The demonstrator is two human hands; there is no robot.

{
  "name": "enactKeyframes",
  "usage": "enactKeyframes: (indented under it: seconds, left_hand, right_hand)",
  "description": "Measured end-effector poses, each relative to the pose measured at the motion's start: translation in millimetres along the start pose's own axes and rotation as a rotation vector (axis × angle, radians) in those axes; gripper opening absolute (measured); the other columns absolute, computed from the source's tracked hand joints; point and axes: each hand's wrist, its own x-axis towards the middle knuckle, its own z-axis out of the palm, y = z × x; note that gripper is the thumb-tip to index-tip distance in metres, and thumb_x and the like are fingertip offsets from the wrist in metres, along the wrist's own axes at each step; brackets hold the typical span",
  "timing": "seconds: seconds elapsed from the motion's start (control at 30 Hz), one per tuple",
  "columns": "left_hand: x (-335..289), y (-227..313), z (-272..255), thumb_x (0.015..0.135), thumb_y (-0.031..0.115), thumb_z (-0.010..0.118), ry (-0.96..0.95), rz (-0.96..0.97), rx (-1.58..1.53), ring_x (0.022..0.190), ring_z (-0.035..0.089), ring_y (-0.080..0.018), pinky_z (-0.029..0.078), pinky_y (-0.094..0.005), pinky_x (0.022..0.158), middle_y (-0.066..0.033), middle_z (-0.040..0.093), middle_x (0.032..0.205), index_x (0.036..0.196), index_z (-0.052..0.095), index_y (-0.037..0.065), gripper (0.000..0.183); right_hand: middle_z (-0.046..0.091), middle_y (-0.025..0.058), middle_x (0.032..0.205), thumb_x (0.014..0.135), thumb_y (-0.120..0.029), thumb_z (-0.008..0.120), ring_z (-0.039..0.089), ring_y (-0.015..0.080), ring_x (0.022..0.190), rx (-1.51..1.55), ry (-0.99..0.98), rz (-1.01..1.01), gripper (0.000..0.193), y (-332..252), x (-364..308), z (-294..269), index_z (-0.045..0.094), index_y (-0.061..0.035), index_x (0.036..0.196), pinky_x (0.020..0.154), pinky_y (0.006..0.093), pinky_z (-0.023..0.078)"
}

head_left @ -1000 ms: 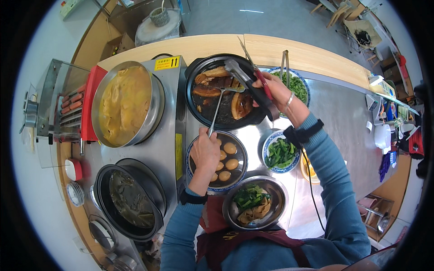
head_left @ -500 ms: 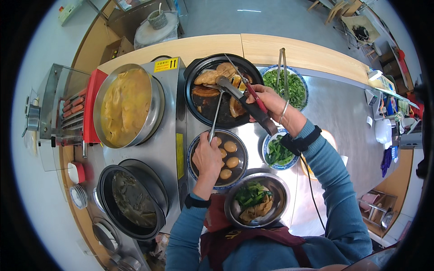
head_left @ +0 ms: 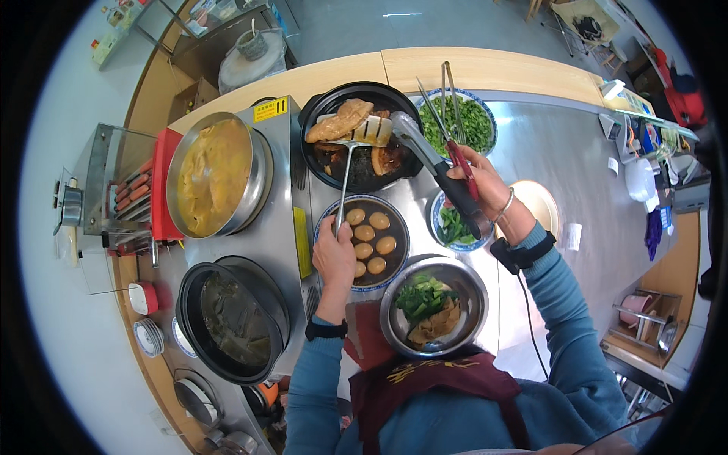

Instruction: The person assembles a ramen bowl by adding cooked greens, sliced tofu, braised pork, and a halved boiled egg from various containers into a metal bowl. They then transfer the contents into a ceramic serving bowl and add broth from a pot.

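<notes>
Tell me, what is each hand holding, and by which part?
The left hand holds a long metal spatula by its handle. The right hand holds scissors by their red handles, together with tongs by their black grip.

The turner (head_left: 346,182) has a shiny metal shaft, the scissors (head_left: 456,155) smooth plastic-looking handles; the mixing bowl (head_left: 473,311) is polished metal, the surface (head_left: 557,155) satiny metal, the ledge (head_left: 485,67) matt wood.
</notes>
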Motion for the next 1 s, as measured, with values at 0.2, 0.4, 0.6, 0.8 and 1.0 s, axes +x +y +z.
enactKeyframes:
  seconds: [0.2,0.4,0.6,0.8,1.0]
  left_hand:
    - [-10,3,-32,0.097,0.032,0.063,0.119,0.123,0.042,0.092,0.069,-0.0444,0.052,-0.0512,0.079,-0.0232,0.073,0.095,0.124,0.064,0.009,0.035]
    - [-74,-26,-74,0.097,0.018,0.067,0.052,0.197,-0.11,0.069,0.063,-0.0194,0.052,-0.034,0.069,-0.0146,0.069,0.08,0.121,0.064,0.004,0.029]
    - [-196,-77,-110,0.096,0.012,0.068,-0.114,0.152,-0.124,0.079,0.064,-0.0145,0.052,-0.0326,0.073,-0.0104,0.072,0.09,0.123,0.063,0.0,0.03]
    - [-279,-104,-117,0.094,0.016,0.069,-0.209,0.218,0.29,0.086,0.073,-0.0345,0.056,-0.0409,0.074,-0.0157,0.073,0.104,0.123,0.064,0.005,0.031]
    - [-300,-98,-99,0.092,0.018,0.069,0.028,0.486,0.654,0.077,0.067,-0.0361,0.053,-0.047,0.063,-0.0121,0.064,0.089,0.126,0.061,0.013,0.036]
  right_hand:
    - [0.062,0.0186,0.103,0.087,-0.007,0.07,0.07,0.0262,0.067,0.068,-0.002,-0.072,0.075,14,-67,-21,0.035,-0.0001,0.152,0.055,0.0364,0.063]
    - [0.064,0.0142,0.107,0.088,-0.01,0.069,0.07,0.0212,0.08,0.05,0.021,-0.143,0.067,47,-154,-49,0.043,0.0006,0.148,0.063,0.0349,0.063]
    - [0.064,0.0114,0.092,0.087,-0.004,0.071,0.07,0.0223,0.068,0.118,0.062,-0.042,0.078,87,-255,-69,0.032,-0.0008,0.155,0.061,0.0344,0.061]
    - [0.057,0.0076,0.103,0.085,-0.009,0.074,0.069,0.0195,0.08,0.141,0.111,0.04,0.076,127,-320,-82,0.036,-0.0017,0.15,0.067,0.038,0.067]
    - [0.062,0.0097,0.096,0.086,-0.004,0.072,0.068,0.0213,0.068,0.208,0.134,0.101,0.079,168,-341,-84,0.033,-0.006,0.155,0.06,0.0355,0.061]
